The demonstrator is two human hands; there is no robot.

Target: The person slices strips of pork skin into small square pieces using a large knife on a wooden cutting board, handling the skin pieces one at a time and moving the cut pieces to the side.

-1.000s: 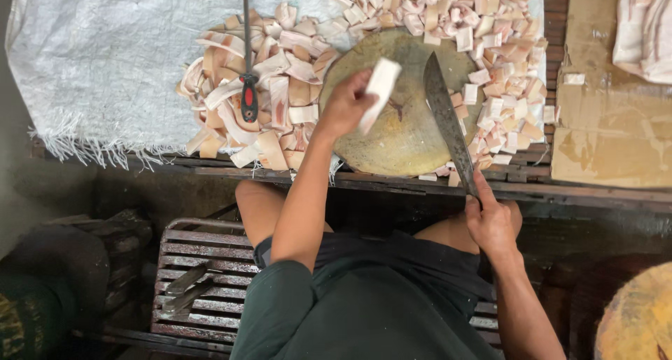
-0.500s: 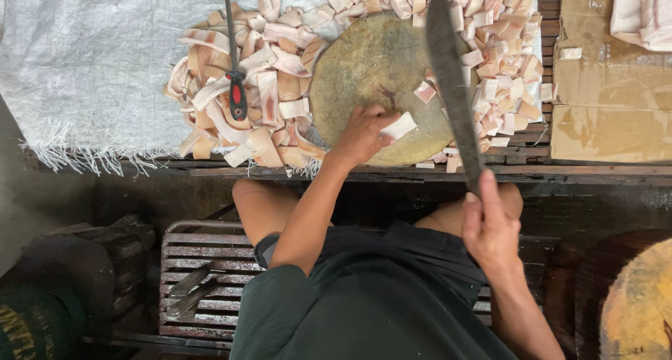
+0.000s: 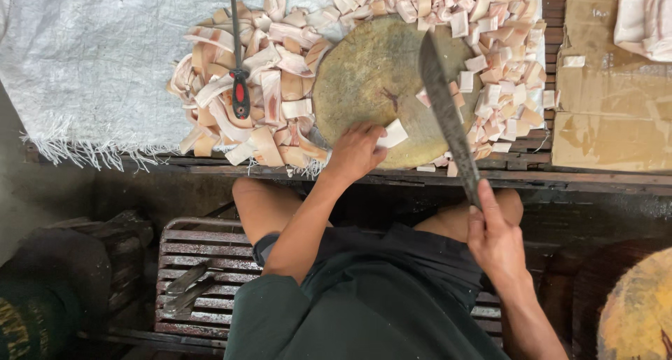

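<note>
**Hands at the round chopping block**

The left hand (image 3: 355,152) is pinching a pale meat piece (image 3: 393,134) on the round block (image 3: 371,73). The right hand (image 3: 494,235) is gripping a long cleaver (image 3: 448,115), its handle hidden inside the fist. A sharpening steel (image 3: 238,52) is lying across the strips, its top cut off.

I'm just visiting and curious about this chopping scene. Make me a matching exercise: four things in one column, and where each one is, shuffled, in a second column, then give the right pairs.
Things
1. white meat piece
2. long cleaver
3. red-and-black-handled rod
4. cardboard sheet

Places
A. lying on the heap of meat strips, away from both hands
B. at the far right of the bench
C. in the left hand, on the round chopping block
D. in the right hand, blade raised over the block

Pairs: 1-C, 2-D, 3-A, 4-B
</note>
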